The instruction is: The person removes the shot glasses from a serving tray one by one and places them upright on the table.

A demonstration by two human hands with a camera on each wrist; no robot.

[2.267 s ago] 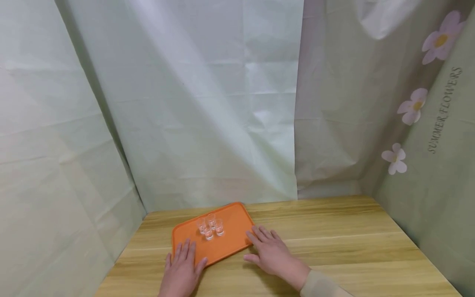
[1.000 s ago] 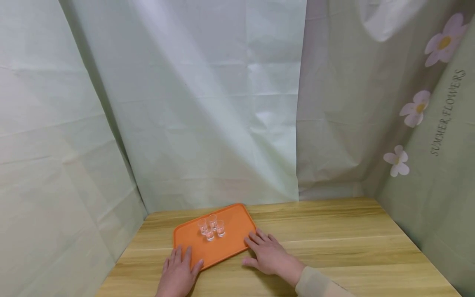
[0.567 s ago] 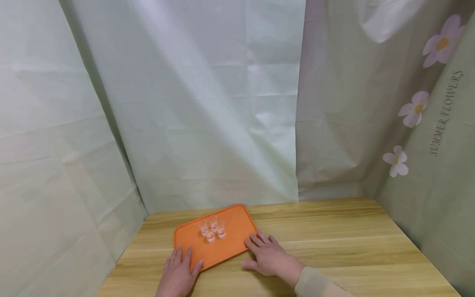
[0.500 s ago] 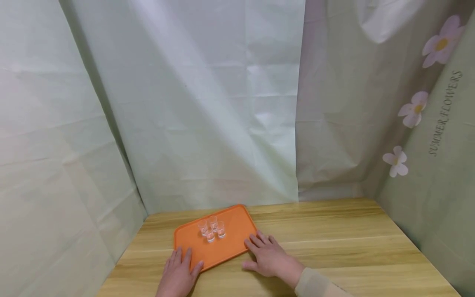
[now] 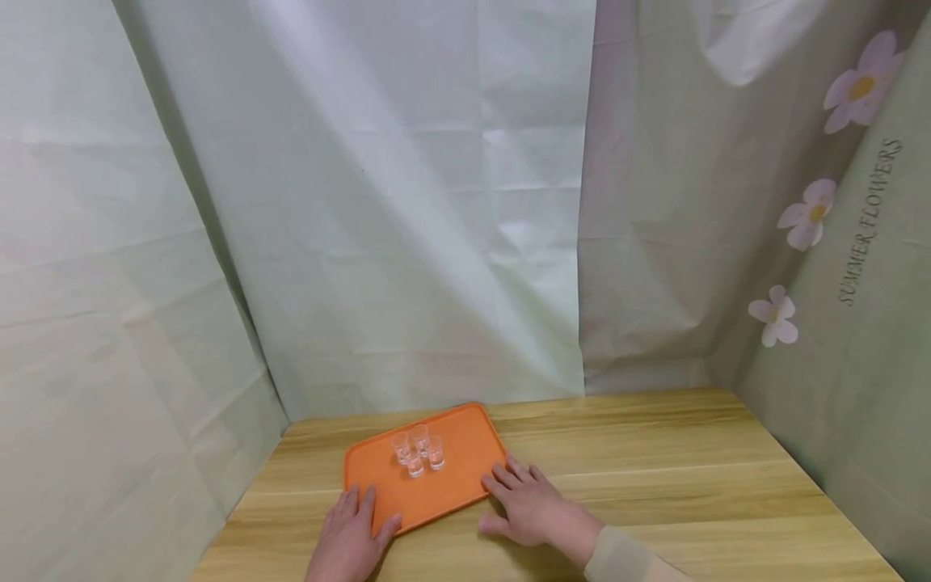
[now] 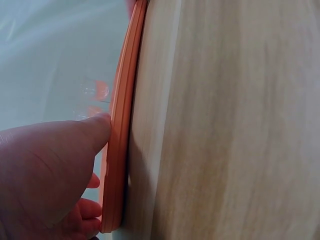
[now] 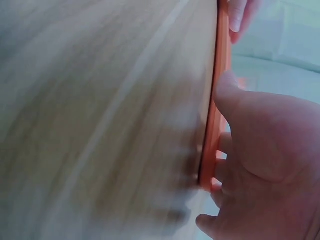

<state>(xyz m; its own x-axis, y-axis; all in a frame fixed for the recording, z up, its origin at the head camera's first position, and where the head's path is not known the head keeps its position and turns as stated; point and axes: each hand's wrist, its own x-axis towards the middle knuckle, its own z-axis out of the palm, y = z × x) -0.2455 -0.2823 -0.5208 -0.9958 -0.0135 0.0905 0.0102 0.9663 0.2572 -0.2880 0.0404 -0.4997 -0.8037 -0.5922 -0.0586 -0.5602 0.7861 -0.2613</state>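
Observation:
An orange serving tray (image 5: 458, 485) lies at an angle on the table's left half. Near its middle, several small clear shot glasses (image 5: 436, 454) stand upright in a tight cluster. My left hand (image 5: 351, 529) rests at the tray's near left corner, fingers spread along the rim. At the near right corner, my right hand (image 5: 529, 505) touches the edge with extended fingers. In the left wrist view, the thumb lies against the tray's side (image 6: 121, 125). The right wrist view shows the right thumb against the rim (image 7: 215, 125) and the other fingers beyond it.
The wood-grain table (image 5: 655, 469) extends to the right of the tray. Pale green cloth (image 5: 422, 242) hangs behind it and along both sides. Printed flowers (image 5: 777, 315) and lettering mark the right cloth. The tray's far corner is close to the back cloth.
The tray, with the glasses on it, has shifted slightly right and closer to me. My left hand has drawn back a little; both hands stay at the tray's corners.

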